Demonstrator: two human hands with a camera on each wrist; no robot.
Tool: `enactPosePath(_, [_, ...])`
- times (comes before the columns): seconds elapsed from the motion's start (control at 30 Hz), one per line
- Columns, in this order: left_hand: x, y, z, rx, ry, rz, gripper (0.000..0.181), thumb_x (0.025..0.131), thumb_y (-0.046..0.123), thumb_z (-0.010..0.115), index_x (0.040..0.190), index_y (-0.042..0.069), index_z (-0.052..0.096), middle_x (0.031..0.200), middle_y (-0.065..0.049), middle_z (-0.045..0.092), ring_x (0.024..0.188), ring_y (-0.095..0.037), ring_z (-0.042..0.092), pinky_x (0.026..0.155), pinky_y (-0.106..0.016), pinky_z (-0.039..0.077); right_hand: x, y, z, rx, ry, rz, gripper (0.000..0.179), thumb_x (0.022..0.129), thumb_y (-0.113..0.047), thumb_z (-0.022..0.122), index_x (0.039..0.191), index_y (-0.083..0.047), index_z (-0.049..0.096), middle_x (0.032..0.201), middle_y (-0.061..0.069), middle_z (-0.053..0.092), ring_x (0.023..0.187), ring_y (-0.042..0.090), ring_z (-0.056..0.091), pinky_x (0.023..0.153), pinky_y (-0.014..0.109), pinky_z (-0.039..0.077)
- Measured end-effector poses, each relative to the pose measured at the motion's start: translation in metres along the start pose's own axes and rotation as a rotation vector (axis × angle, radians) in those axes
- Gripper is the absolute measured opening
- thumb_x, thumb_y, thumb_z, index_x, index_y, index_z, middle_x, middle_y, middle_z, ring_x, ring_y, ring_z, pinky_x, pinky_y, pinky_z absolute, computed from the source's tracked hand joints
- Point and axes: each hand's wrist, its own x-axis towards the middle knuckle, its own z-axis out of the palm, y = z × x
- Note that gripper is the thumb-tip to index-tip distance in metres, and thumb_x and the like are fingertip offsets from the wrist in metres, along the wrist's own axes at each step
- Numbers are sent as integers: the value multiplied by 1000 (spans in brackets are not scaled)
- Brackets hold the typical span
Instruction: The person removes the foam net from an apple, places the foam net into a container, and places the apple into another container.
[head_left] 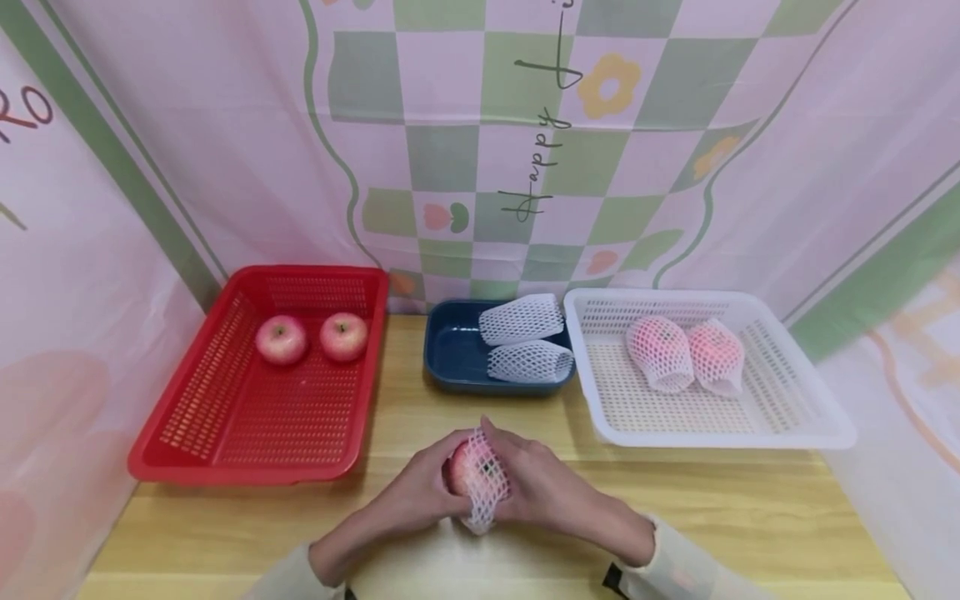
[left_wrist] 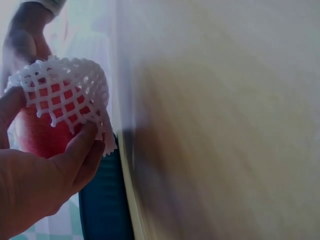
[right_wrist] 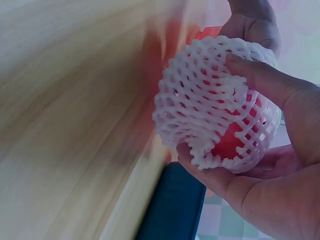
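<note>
Close over the front of the table, both hands hold one red apple (head_left: 459, 472) partly covered by a white foam net sleeve (head_left: 489, 477). My left hand (head_left: 422, 487) grips the apple's bare left side, its fingertips at the net's edge in the left wrist view. From the right, my right hand (head_left: 543, 483) curls round the netted side, thumb on top of the mesh (right_wrist: 210, 100). In the left wrist view the net (left_wrist: 65, 92) drapes over part of the apple (left_wrist: 42, 132), leaving red skin bare near the left palm.
At left stands a red basket (head_left: 247, 471) with two bare apples (head_left: 282, 339). A dark blue tray (head_left: 453, 354) at the back middle holds two foam net sleeves (head_left: 525, 342). The white basket (head_left: 720, 437) at right contains two netted apples (head_left: 660, 350). A printed curtain (head_left: 525, 150) hangs behind.
</note>
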Motion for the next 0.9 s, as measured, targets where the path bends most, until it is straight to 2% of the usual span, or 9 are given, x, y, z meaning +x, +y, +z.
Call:
enactPosePath(0.27, [-1,1,-1,-27,8,-3,88,74,4,81,153,24,51,138,1,64,124,-18,60,108,-36,48,-2,5,-5,11,17,-20,102,76,-33,97,152,12,46,137,26,66,121,34,70,102,44,58])
enactPosePath(0.47, [-3,3,-4,-65,35,-12,86,75,8,84,153,24,51,141,-2,62,128,-22,58,111,-40,45,-4,11,-10,56,40,-8,80,81,-24,93,148,1,58,131,14,73,115,24,73,98,37,60])
enactPosePath(0.6, [-3,4,-6,-72,56,-21,88,74,8,85,154,20,52,143,-6,62,129,-24,58,110,-39,45,-5,13,-13,90,62,-4,68,82,-15,91,143,-2,64,128,11,75,112,23,74,95,36,61])
enactPosePath(0.73, [-4,5,-8,-64,75,-46,89,72,7,84,155,16,51,144,-9,62,128,-25,58,110,-40,45,-7,15,-15,90,132,-35,51,80,-1,88,129,-1,73,116,11,79,102,24,77,88,36,63])
enactPosePath(0.9, [-5,6,-9,-60,92,-86,91,72,11,87,155,18,51,143,-7,62,128,-23,57,112,-43,44,-7,16,-19,95,262,-84,33,76,6,88,107,-3,82,98,8,81,87,21,78,79,32,65])
